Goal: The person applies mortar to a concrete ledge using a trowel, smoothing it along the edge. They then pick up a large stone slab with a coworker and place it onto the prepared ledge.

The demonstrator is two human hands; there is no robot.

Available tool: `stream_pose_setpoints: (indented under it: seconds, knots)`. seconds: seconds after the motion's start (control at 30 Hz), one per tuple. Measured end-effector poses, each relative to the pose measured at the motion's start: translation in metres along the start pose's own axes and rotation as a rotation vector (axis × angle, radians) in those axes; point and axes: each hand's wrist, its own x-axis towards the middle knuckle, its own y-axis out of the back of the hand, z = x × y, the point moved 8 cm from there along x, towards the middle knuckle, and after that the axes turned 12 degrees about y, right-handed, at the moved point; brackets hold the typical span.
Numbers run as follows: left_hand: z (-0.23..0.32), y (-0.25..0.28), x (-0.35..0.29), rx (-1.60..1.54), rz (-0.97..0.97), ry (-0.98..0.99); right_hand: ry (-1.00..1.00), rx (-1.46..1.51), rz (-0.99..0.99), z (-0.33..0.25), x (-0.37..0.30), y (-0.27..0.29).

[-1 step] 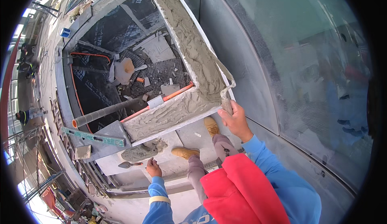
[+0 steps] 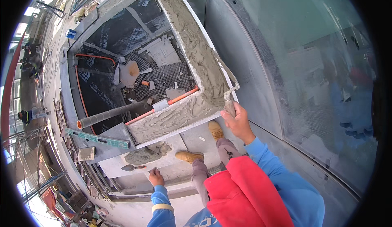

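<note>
My right hand point(image 2: 237, 123) is wrapped round the handle of a trowel point(image 2: 229, 107). Its bent neck reaches up to a blade seen nearly edge-on, at the outer edge of the wall's corner. Wet grey mortar point(image 2: 196, 49) covers the top of the wall, rough and ridged along both sides that meet there. My left hand point(image 2: 156, 178) hangs low with nothing in it, its fingers loosely bent and apart. Closest to it is a second, pointed trowel point(image 2: 132, 167), lying on the ground beside a heap of mortar point(image 2: 147, 153).
Inside the walled pit lie board scraps point(image 2: 163, 54) and an orange conduit point(image 2: 183, 96). A grey pipe point(image 2: 110, 113) slants across its near left part. A green level point(image 2: 98, 138) rests on the left slab near a square tile point(image 2: 86, 153). Glass panels point(image 2: 318, 84) stand close on my right.
The view has shifted slightly, so the pit and ground appear a little further right. My left hand's fingers have loosened slightly; my right hand keeps the trowel at the same corner.
</note>
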Motion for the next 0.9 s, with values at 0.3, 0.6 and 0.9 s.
stream_pose_setpoints:
  seconds: [0.3, 0.6, 0.9]
  knots:
    - [-0.202, 0.132, -0.159, -0.288, 0.21, 0.463, -0.11, -0.835, -0.066, 0.116, 0.101, 0.029]
    - [-0.284, 0.078, -0.359, -0.371, 0.223, 0.894, -0.317, -0.277, -0.422, 0.118, 0.042, -0.085]
    - [-0.319, 0.022, -0.411, -0.37, 0.12, 0.912, -0.366, -0.412, -1.152, 0.102, -0.115, -0.29]
